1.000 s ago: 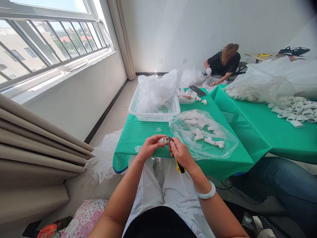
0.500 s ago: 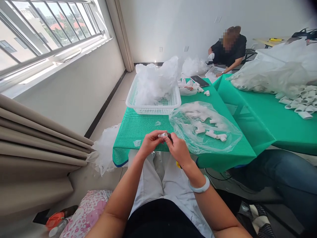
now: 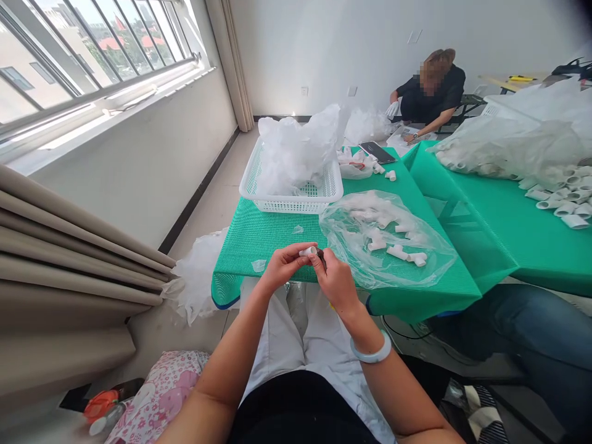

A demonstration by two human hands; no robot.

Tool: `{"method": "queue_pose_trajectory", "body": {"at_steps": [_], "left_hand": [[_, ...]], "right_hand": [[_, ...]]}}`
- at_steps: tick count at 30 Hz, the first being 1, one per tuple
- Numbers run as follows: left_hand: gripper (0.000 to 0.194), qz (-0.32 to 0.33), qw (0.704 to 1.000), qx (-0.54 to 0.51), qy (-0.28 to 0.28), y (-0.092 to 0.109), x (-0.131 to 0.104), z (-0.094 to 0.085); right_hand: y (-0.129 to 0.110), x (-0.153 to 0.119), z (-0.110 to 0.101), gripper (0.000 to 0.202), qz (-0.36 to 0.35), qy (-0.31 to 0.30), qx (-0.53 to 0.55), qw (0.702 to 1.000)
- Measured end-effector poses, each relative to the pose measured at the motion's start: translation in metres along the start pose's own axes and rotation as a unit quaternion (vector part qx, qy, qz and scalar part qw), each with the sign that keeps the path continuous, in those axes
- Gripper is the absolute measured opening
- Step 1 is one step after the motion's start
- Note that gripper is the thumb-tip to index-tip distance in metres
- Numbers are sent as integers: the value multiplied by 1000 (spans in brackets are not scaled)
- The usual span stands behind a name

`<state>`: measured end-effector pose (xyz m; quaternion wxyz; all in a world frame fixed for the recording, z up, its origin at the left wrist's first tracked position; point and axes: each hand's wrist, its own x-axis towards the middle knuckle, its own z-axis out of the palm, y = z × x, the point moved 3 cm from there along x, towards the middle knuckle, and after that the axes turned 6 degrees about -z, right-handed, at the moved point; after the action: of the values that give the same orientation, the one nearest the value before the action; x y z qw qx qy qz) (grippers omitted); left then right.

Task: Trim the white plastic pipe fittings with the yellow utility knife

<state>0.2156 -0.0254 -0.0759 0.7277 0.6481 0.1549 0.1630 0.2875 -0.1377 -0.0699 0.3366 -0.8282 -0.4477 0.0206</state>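
Note:
Above the near edge of the green-covered table [image 3: 272, 240], my left hand [image 3: 283, 266] is closed on a short white pipe fitting [image 3: 308, 251], whose open end faces right. My right hand [image 3: 333, 276] is closed beside it, its thumb near the fitting. Between its fingers is a small dark object [image 3: 320, 253], mostly hidden. Right of my hands lies a clear plastic bag [image 3: 435, 246] with several white fittings [image 3: 398, 251] in and on it.
A white basket [image 3: 296, 205] with crumpled plastic stands at the back left of the table. A tablet [image 3: 377, 152] lies behind. More fittings [image 3: 573, 197] are on the right table. A person [image 3: 432, 92] crouches beyond; a jeans-covered leg [image 3: 522, 333] is at right.
My right hand has shifted slightly away from the fitting, whose open end now shows more. The view has moved a little. The person's gloved hand in the background has shifted slightly.

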Motion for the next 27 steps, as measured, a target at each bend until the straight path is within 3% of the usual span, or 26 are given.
{"method": "queue_pose_trajectory", "body": {"at_steps": [10, 14, 19, 27], "left_hand": [[28, 48, 999, -22, 8, -3, 3, -1], [25, 72, 997, -31, 16, -6, 4, -3], [26, 70, 995, -64, 10, -8, 6, -4], [22, 95, 994, -60, -3, -6, 5, -5]], "right_hand": [[-3, 0, -4, 47, -27, 51, 25, 998], [-5, -1, -4, 44, -35, 47, 35, 998], [-3, -2, -4, 41, 4, 35, 103, 994], [-1, -2, -4, 44, 13, 24, 107, 994]]}}
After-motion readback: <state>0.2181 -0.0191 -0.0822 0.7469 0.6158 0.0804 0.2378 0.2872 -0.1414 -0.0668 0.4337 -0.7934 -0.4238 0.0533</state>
